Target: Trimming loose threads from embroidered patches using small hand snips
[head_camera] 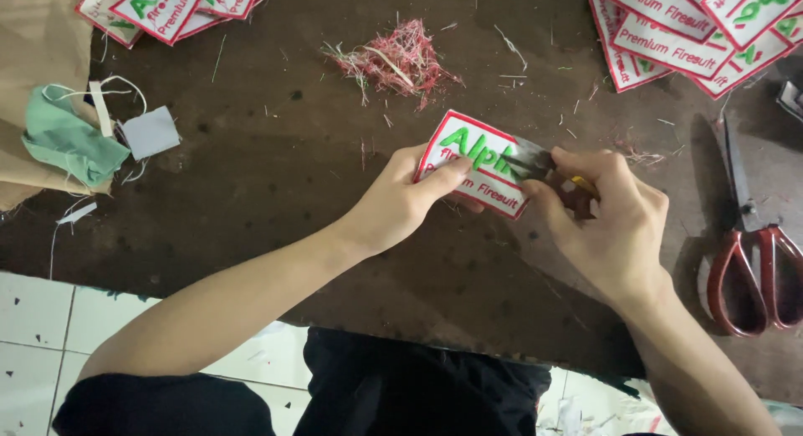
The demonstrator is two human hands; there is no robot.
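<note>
My left hand [400, 203] pinches the lower left side of a white embroidered patch [470, 161] with a red border and green and red lettering, held just above a dark brown table [251, 193]. My right hand [611, 223] grips a small metal thread snipper [535, 161] with a yellow part, its blades resting on the patch's right end. Both hands meet near the table's middle.
Piles of similar patches lie at the top left [167, 5] and top right [686, 30]. A heap of red thread trimmings [393, 59] sits behind the patch. Large red-handled scissors [749, 252] lie at the right. A green face mask [67, 139] rests at the left.
</note>
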